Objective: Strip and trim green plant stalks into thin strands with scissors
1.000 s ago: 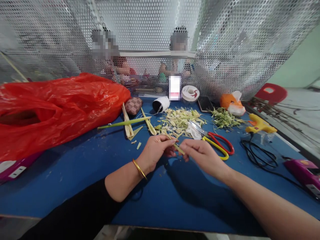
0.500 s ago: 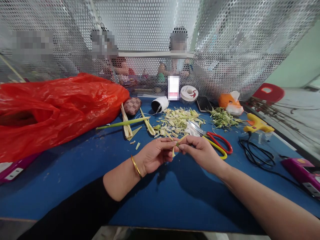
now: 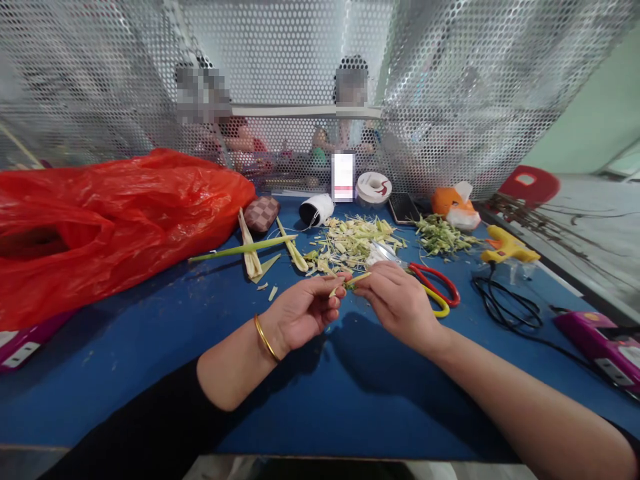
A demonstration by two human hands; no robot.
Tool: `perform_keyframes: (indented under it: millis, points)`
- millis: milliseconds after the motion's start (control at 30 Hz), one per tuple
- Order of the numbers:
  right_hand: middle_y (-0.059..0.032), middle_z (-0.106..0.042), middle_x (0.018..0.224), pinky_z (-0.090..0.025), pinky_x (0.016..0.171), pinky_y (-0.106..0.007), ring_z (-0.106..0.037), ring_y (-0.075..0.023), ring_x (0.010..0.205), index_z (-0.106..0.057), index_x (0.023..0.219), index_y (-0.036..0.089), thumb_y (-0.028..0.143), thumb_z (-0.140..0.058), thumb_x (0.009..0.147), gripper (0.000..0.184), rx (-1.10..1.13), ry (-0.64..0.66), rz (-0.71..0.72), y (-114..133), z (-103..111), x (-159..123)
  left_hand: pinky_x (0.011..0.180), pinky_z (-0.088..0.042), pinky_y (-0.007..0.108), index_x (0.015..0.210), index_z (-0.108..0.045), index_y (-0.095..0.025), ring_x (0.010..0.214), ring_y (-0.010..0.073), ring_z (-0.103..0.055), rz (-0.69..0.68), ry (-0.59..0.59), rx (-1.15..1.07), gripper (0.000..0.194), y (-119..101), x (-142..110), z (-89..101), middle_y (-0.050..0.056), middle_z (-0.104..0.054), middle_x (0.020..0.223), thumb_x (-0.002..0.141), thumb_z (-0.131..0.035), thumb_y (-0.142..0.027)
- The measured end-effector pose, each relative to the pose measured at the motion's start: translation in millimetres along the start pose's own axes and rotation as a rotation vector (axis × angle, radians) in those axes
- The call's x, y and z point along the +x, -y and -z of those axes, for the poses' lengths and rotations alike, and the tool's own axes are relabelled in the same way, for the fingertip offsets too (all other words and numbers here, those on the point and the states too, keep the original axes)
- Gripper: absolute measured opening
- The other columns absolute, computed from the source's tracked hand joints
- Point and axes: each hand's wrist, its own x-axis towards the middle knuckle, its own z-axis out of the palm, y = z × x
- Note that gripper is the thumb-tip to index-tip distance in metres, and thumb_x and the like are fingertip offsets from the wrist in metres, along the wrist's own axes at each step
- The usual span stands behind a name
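Observation:
My left hand (image 3: 309,308), with a gold bangle (image 3: 267,339) at the wrist, pinches a small piece of pale green plant strip (image 3: 358,279) between thumb and fingers. My right hand (image 3: 397,303) is closed, its fingertips at the strip's right side; exactly what they grip there is partly hidden. Both hands are just above the blue table, in front of a heap of cut pale green plant pieces (image 3: 357,241). Scissors (image 3: 436,280) with red and yellow handles lie behind my right hand, on the table.
A red plastic bag (image 3: 125,227) covers the left side. Long leaves (image 3: 253,248) lie beside it. Behind stand a thread spool (image 3: 320,210), a ribbon roll (image 3: 374,188) and a lit phone (image 3: 343,177). At right are a green pile (image 3: 444,233), a yellow glue gun (image 3: 509,245) and a purple power strip (image 3: 603,347).
My right hand has turned over, its knuckles now higher and its fingertips tucked down by the strip. My left hand has shifted slightly left with the piece. The view has moved a little.

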Motion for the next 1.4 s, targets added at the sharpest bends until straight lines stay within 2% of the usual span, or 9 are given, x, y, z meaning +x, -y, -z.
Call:
perform_keyframes:
  millis: [133, 267, 467, 567, 667, 767, 933, 1167, 1400]
  points:
    - [-0.0051, -0.067, 0.077, -0.043, 0.085, -0.037, -0.059, -0.0187, 0.075, -0.061, 0.086, 0.019, 0.022, -0.047, 0.093, 0.015, 0.024, 0.023, -0.014, 1, -3, -2, 0.042, -0.046, 0.014, 0.084, -0.065, -0.011, 0.041, 0.0039, -0.052, -0.017, 0.053, -0.017, 0.013, 3, 1, 0.4, -0.002, -0.057, 0.056, 0.084, -0.054, -0.006]
    - [-0.0050, -0.065, 0.077, -0.044, 0.079, -0.033, -0.059, -0.0183, 0.075, -0.059, 0.085, 0.019, 0.025, -0.047, 0.094, 0.017, 0.089, 0.094, -0.045, 3, -5, -2, 0.043, -0.046, 0.015, 0.084, -0.066, -0.010, 0.042, 0.0044, -0.053, -0.037, 0.109, 0.040, 0.012, 6, 4, 2.9, -0.002, -0.058, 0.057, 0.083, -0.055, -0.006]
    - [-0.0069, -0.065, 0.072, -0.040, 0.084, -0.036, -0.057, -0.0183, 0.067, -0.060, 0.083, 0.016, 0.023, -0.046, 0.093, 0.019, -0.197, 0.077, 0.021, 5, -6, -3, 0.044, -0.046, 0.016, 0.085, -0.065, -0.011, 0.043, 0.0049, -0.052, -0.003, 0.092, 0.016, 0.011, 7, 5, 4.2, -0.003, -0.055, 0.056, 0.083, -0.055, -0.008]
    - [-0.0067, -0.064, 0.070, -0.039, 0.080, -0.036, -0.055, -0.0173, 0.066, -0.060, 0.076, 0.015, 0.023, -0.045, 0.093, 0.024, -0.169, 0.110, 0.003, 6, -5, -4, 0.043, -0.044, 0.015, 0.082, -0.064, -0.011, 0.042, 0.0046, -0.050, 0.010, 0.076, 0.025, 0.011, 7, 5, 3.2, -0.003, -0.054, 0.055, 0.084, -0.054, -0.008]
    - [-0.0033, -0.059, 0.065, -0.039, 0.070, -0.031, -0.052, -0.0148, 0.063, -0.058, 0.068, 0.017, 0.023, -0.045, 0.092, 0.027, 0.125, 0.178, -0.168, 7, -1, -2, 0.040, -0.041, 0.014, 0.078, -0.063, -0.010, 0.040, 0.0046, -0.048, -0.017, 0.055, 0.081, 0.013, 6, 6, 2.5, -0.002, -0.054, 0.053, 0.085, -0.052, -0.007]
    - [-0.0006, -0.055, 0.059, -0.038, 0.059, -0.026, -0.050, -0.0129, 0.058, -0.057, 0.063, 0.017, 0.024, -0.049, 0.088, 0.028, 0.634, 0.268, -0.476, 9, 1, 1, 0.040, -0.041, 0.016, 0.075, -0.062, -0.010, 0.039, 0.0057, -0.048, -0.050, 0.047, 0.130, 0.014, 5, 6, 2.5, -0.001, -0.054, 0.051, 0.084, -0.052, -0.007]
    - [0.0005, -0.057, 0.058, -0.042, 0.059, -0.026, -0.054, -0.0119, 0.054, -0.060, 0.062, 0.015, 0.031, -0.060, 0.082, 0.025, 1.197, 0.309, -0.822, 8, 0, 2, 0.041, -0.042, 0.017, 0.077, -0.063, -0.009, 0.040, 0.0063, -0.048, -0.065, 0.092, 0.111, 0.012, 4, 6, 3.3, -0.001, -0.054, 0.050, 0.083, -0.053, -0.006]
    - [-0.0023, -0.063, 0.072, -0.044, 0.071, -0.028, -0.057, -0.0144, 0.072, -0.064, 0.073, 0.017, 0.031, -0.057, 0.086, 0.021, 0.829, 0.181, -0.597, 7, -8, 1, 0.044, -0.045, 0.015, 0.080, -0.065, -0.010, 0.044, 0.0059, -0.052, -0.130, 0.127, 0.082, 0.010, 9, 8, 5.9, -0.001, -0.056, 0.053, 0.082, -0.056, -0.007]
    - [-0.0027, -0.063, 0.068, -0.044, 0.065, -0.026, -0.055, -0.0132, 0.066, -0.064, 0.065, 0.016, 0.035, -0.056, 0.086, 0.029, 0.857, 0.169, -0.614, 9, -14, 1, 0.045, -0.045, 0.015, 0.082, -0.065, -0.010, 0.045, 0.0069, -0.054, -0.122, 0.129, 0.143, 0.009, 14, 11, 8.5, 0.000, -0.057, 0.052, 0.084, -0.056, -0.011]
